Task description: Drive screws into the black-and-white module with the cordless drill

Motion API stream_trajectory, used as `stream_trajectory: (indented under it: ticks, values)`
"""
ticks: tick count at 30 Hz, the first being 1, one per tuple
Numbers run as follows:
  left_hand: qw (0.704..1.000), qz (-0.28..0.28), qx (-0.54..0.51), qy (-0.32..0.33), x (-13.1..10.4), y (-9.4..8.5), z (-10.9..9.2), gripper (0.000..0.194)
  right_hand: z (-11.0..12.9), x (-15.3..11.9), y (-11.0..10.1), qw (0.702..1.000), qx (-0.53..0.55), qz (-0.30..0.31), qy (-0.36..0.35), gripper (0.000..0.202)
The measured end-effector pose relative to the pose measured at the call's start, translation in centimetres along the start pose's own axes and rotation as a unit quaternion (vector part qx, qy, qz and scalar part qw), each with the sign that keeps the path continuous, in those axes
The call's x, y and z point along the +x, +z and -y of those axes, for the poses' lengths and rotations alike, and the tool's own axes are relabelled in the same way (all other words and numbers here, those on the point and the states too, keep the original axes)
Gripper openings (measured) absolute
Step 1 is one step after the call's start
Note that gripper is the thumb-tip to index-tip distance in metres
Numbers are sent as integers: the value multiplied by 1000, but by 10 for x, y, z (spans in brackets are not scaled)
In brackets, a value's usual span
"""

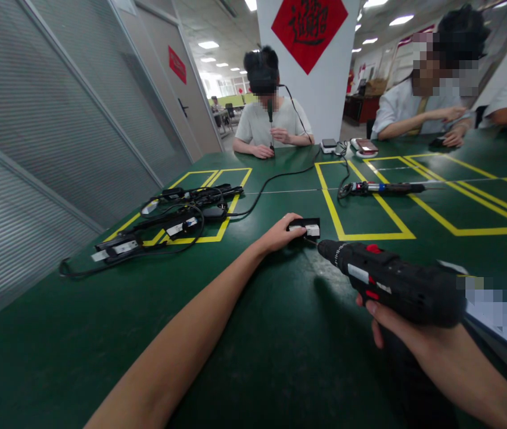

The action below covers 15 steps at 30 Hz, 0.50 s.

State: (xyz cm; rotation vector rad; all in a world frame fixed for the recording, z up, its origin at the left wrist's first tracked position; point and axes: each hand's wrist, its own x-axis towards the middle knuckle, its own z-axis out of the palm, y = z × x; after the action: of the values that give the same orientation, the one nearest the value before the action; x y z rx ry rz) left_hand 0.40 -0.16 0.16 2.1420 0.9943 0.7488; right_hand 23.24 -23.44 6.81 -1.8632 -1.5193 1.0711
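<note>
My right hand [396,325] is wrapped round the grip of a black cordless drill [387,280] with red buttons. The drill points left and away from me, its thin bit reaching the near side of a small black box [316,223] with a white label. Whether the bit touches the box, I cannot tell. My left hand [282,232] grips the left end of this box and holds it on the green table [244,333]. The fingertips on the far side are partly hidden.
Black power strips with cables [190,214] lie at the left. A pen-like tool with a blue band [382,187] lies beyond the drill. Across the table one person [275,119] holds a screwdriver [270,113]; another person [423,113] sits at the right. Papers [503,322] lie near my right arm.
</note>
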Motion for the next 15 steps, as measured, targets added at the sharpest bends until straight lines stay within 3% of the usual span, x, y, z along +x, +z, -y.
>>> stream_trajectory:
  ticks: [15]
  values:
    - [1000,2,8,-19,-1,-1,-5,41,17,-5,2,999,33,-27,9,49]
